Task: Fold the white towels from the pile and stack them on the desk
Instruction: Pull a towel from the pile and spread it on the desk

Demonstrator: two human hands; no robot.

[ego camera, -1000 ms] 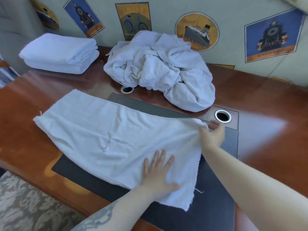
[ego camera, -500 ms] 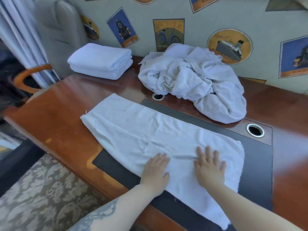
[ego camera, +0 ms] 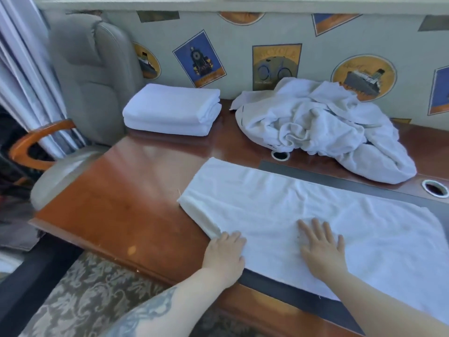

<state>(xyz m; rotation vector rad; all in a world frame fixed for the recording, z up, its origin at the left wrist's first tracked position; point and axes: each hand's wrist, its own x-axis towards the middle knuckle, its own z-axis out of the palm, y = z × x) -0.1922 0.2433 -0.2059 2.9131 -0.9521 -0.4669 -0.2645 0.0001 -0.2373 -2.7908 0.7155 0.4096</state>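
A long white towel (ego camera: 279, 205), folded lengthwise, lies flat across the wooden desk (ego camera: 136, 198) and its dark inlay. My left hand (ego camera: 224, 255) rests on the towel's near left edge, its fingers bent over that edge. Flat on the towel's middle lies my right hand (ego camera: 320, 246), fingers spread and straight. A crumpled pile of white towels (ego camera: 323, 127) sits at the back right against the wall. A stack of folded white towels (ego camera: 171, 109) stands at the back left corner.
Two round cable holes (ego camera: 280, 155) (ego camera: 435, 188) sit in the desk just behind the flat towel. A grey padded chair (ego camera: 90, 76) with a wooden armrest (ego camera: 31, 144) stands past the desk's left end. Patterned carpet (ego camera: 80, 302) lies below the near edge.
My right hand let go of the towel's far right corner and came down flat on its middle. My left hand slid left to the near edge. The view shifted left.
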